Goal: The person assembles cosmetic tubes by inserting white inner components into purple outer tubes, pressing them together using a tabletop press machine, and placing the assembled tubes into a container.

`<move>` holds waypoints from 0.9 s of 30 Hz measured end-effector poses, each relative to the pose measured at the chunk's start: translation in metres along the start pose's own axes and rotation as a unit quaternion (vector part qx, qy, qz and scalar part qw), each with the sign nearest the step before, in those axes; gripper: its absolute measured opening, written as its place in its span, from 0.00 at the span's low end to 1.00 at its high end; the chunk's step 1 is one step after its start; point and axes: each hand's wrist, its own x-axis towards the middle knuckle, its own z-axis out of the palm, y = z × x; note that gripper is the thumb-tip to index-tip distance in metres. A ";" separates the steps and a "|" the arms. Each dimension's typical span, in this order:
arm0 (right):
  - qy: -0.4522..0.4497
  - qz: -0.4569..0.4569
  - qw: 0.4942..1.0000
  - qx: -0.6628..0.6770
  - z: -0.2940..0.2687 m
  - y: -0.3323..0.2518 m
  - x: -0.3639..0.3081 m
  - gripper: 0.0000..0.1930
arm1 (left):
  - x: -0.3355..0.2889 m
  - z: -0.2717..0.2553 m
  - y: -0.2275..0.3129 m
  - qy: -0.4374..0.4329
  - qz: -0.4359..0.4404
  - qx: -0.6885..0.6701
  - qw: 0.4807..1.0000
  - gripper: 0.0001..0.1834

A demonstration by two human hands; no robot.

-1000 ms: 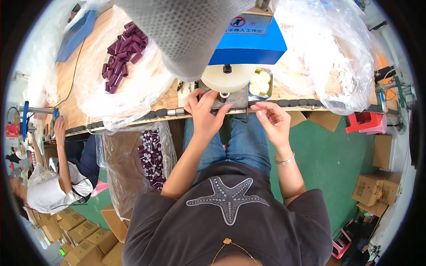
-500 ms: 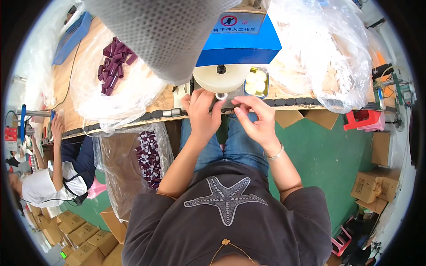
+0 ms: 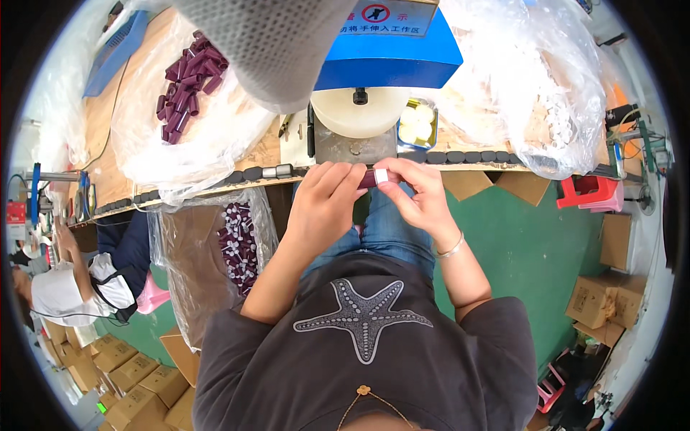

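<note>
My left hand [image 3: 325, 200] is closed around a short maroon tube [image 3: 369, 179], held level at the front edge of the bench. At the tube's right end sits a small white piece [image 3: 381, 175], pinched between the thumb and fingers of my right hand [image 3: 422, 195]. Whether the white piece is fully seated in the tube I cannot tell. Just beyond both hands stands a blue press [image 3: 395, 61] with a cream round disc [image 3: 359, 115] above a metal plate [image 3: 348, 146].
Maroon tubes [image 3: 188, 80] lie on clear plastic at the left, white pieces [image 3: 559, 115] in plastic at the right. A tray [image 3: 433, 138] holds pale yellow round pieces. Below left, a plastic-lined box [image 3: 188, 251] contains maroon-and-white parts. A co-worker [image 3: 83, 287] sits at far left.
Both hands have drawn back from under the disc toward me. The maroon tube now shows between them, with the white piece at its end.
</note>
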 end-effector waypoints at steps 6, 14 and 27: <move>0.013 0.044 0.999 0.029 0.009 0.001 -0.002 0.11 | -0.002 0.004 -0.004 0.031 0.025 0.022 0.999 0.22; -0.065 -0.053 0.996 -0.007 0.006 0.003 0.006 0.11 | -0.010 -0.017 -0.022 -0.170 -0.263 -0.345 0.885 0.16; -0.028 0.186 0.982 0.029 -0.028 0.012 0.033 0.12 | -0.074 -0.079 -0.029 -0.093 -0.296 -0.032 0.950 0.12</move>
